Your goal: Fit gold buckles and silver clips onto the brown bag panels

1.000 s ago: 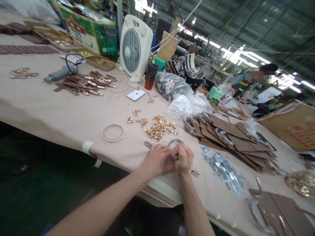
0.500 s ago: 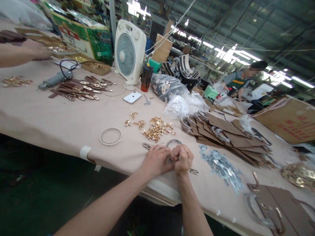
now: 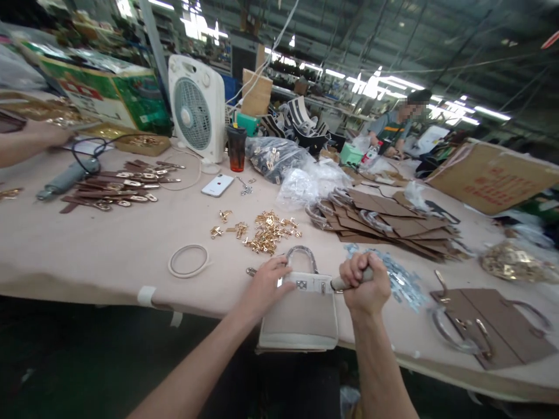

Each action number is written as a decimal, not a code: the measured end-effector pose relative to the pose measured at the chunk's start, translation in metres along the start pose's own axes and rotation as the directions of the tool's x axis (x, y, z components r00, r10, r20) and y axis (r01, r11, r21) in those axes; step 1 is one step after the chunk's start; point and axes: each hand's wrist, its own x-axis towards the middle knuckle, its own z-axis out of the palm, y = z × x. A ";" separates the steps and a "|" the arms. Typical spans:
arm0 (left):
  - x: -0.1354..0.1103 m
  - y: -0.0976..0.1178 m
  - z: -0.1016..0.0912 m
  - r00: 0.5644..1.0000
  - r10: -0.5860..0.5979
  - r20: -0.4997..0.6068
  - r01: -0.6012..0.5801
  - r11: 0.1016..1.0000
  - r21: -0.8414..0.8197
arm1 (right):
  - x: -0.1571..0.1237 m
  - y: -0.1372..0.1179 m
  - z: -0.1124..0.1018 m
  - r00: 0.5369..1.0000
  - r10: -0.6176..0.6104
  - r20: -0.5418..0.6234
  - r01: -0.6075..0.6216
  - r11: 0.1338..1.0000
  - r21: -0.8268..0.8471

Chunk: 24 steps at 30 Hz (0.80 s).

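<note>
Handbag point(image 3: 299, 320) work is judged to be partway done. The bag is placed between the two hands at the near edge of the table point(image 3: 109, 244), its lower part reaching past that edge. From the left, a roll of tape point(image 3: 203, 269) is seen lying flat, and next to it gold-toned fittings point(image 3: 271, 233) are left loose, most of them in one heap behind the bag. The left hand point(image 3: 267, 286) is laid on the bag's upper left corner, its fingers spread, with nothing seen to be gripped. On the bag itself, a metal plate point(image 3: 301, 285) and a narrow fitting point(image 3: 323, 287) are already in place along the top; whether they are fastened cannot be told. By the right hand point(image 3: 367, 284) a hand tool point(image 3: 343, 283) is held in a closed fist, its dark end pointed at the narrow fitting; contact cannot be made out. Beside that fist, grey metal pieces point(image 3: 399, 276) are left scattered, and farther right a brown bag point(image 3: 498, 326) is laid down with fittings on it.

The bag's body is coloured greyish beige, edged in near-white, with a pale strip across the top; its arched handle point(image 3: 303, 251) appears to be wrapped in clear plastic.
</note>
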 end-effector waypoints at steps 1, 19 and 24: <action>-0.001 0.001 0.001 1.000 -0.010 -0.006 0.010 1.000 0.006 | 0.000 -0.001 0.001 1.000 0.020 0.009 -0.020 1.000 -0.005; 0.028 0.007 0.011 0.979 0.203 -0.010 -0.199 0.967 0.159 | 0.004 0.048 -0.052 0.770 0.419 0.480 0.276 0.460 -0.844; 0.034 0.004 0.009 0.974 0.219 0.064 -0.226 0.961 0.160 | 0.021 0.055 -0.057 0.743 0.438 0.506 0.224 0.550 -0.805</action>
